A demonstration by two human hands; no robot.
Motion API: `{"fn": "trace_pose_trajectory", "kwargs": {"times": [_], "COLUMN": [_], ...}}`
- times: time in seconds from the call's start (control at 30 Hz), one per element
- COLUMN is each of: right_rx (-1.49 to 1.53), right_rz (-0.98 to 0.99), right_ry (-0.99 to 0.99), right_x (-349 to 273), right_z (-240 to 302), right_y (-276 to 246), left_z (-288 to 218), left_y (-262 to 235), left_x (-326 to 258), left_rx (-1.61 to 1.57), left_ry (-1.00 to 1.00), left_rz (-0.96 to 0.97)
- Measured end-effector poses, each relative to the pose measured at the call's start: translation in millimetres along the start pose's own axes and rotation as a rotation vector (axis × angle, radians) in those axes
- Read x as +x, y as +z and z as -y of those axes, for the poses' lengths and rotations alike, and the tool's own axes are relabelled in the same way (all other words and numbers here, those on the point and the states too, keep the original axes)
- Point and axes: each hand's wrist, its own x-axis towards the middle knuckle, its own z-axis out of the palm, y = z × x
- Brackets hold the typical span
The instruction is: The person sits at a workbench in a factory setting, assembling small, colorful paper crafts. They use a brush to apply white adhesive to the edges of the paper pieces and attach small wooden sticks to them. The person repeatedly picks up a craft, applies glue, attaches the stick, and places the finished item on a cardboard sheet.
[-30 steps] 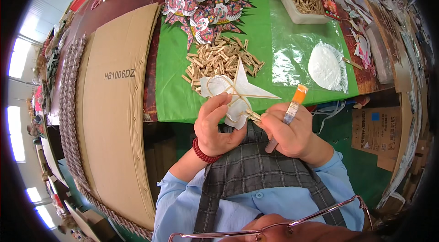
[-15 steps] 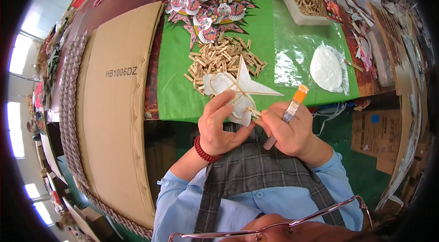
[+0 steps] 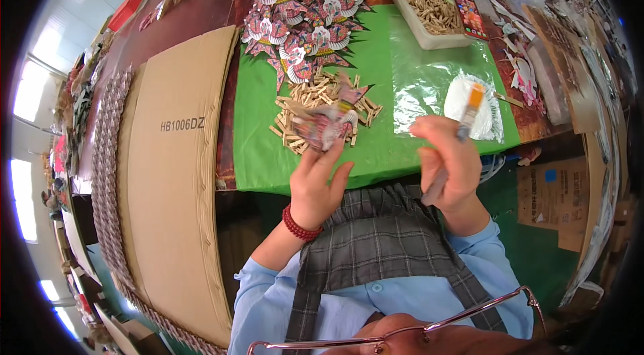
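My left hand (image 3: 314, 184) pinches a small bird-shaped kite (image 3: 325, 125) by its near edge, over a heap of wooden clothespins (image 3: 365, 110). Its printed, colourful face is up, and motion blurs it. My right hand (image 3: 451, 164) is to the right of the kite, apart from it. Tucked in its curled fingers is a flat, narrow tool with an orange end (image 3: 475, 94) and a silvery middle; its exact kind is unclear. Behind this tool lies a mound of white paste (image 3: 463, 96) on a clear plastic sheet (image 3: 416, 90).
Many printed bird-shaped kites (image 3: 295, 16) lie piled at the back of the green cloth (image 3: 258, 147). A pale tub (image 3: 436, 39) holds more clothespins, with a phone (image 3: 469, 16) beside it. On the left stands a large cardboard sheet (image 3: 174, 174).
The kite has turned from its white, stick-framed back to its printed face. My right hand has let go of its edge and moved right, still carrying the orange-ended tool.
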Motion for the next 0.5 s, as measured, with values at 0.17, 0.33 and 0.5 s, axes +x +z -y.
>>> {"fn": "trace_pose_trajectory", "kwargs": {"times": [0.17, 0.33, 0.5], "right_rx": [0.272, 0.642, 0.554], "right_rz": [-0.023, 0.169, 0.214], "right_ry": [0.538, 0.8, 0.807], "right_x": [-46.3, -55.2, -53.2], "right_z": [-23.8, -18.3, -21.9], "right_y": [26.8, 51.1, 49.2], "left_z": [2.5, -2.5, -4.1], "left_y": [14.4, 19.7, 16.5], "left_x": [-10.9, -16.5, -15.3], "left_rx": [-0.986, -1.048, -0.999], "left_ry": [-0.483, -0.547, -0.579], "left_rz": [-0.221, -0.022, 0.004]}}
